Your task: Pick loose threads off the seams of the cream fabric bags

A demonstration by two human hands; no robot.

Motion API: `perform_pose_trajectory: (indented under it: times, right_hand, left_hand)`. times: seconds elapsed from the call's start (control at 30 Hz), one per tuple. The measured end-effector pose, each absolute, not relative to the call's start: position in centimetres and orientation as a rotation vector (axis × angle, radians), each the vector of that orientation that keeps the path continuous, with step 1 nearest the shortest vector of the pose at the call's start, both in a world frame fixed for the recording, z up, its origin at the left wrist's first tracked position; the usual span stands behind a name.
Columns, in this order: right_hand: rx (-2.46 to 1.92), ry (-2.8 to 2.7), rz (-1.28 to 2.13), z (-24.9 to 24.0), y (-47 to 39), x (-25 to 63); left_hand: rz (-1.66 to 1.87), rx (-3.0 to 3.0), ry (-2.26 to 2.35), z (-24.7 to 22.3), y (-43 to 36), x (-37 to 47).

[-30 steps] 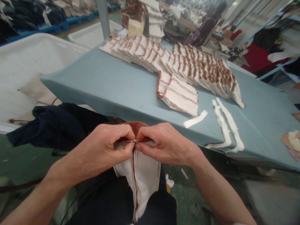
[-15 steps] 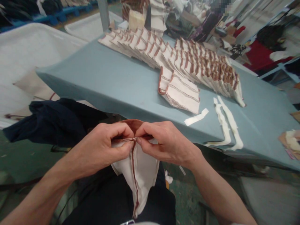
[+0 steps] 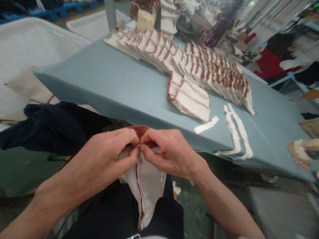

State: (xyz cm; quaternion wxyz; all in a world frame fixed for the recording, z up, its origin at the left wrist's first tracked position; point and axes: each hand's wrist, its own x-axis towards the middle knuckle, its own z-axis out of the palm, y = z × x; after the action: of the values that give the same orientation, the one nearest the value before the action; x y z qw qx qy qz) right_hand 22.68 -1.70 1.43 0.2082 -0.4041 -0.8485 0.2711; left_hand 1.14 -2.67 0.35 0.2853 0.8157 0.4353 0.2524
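A white sewn fabric piece (image 3: 151, 179) with reddish-brown edging hangs down over my lap, its lower end narrowing to a point. My left hand (image 3: 119, 149) pinches its upper edge between thumb and forefinger. Close against it, my right hand (image 3: 164, 149) pinches the same edge, the fingertips of both hands meeting at the brown seam. A curved brown band shows behind the fingers. What lies exactly between the fingertips is hidden.
Beyond my hands stretches a blue-grey table (image 3: 99, 79). Long rows of folded white-and-brown pieces (image 3: 199, 66) lie on it, with a small stack (image 3: 191, 96) in front. White strips (image 3: 240, 129) rest nearer the edge. A white bin (image 3: 37, 43) stands left, beside dark cloth (image 3: 50, 122).
Both hands and the fabric have shifted slightly left in view, still pinching at the seam. The camera view has turned a little; the things on the table keep their places.
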Motion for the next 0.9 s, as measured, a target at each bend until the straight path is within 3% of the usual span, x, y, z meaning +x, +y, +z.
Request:
perform_pose_trajectory:
  times: [0.47, 0.9]
  right_hand:
    - [-1.533, -2.692, 0.607, 2.7, -1.6, 20.9]
    - [-1.095, -2.533, 0.948, 3.3, 0.6, 21.9]
  left_hand:
    - [0.701, 2.23, 1.069, -1.3, -2.2, 0.7]
    - [0.859, 2.466, 0.906, -0.4, -2.9, 0.1]
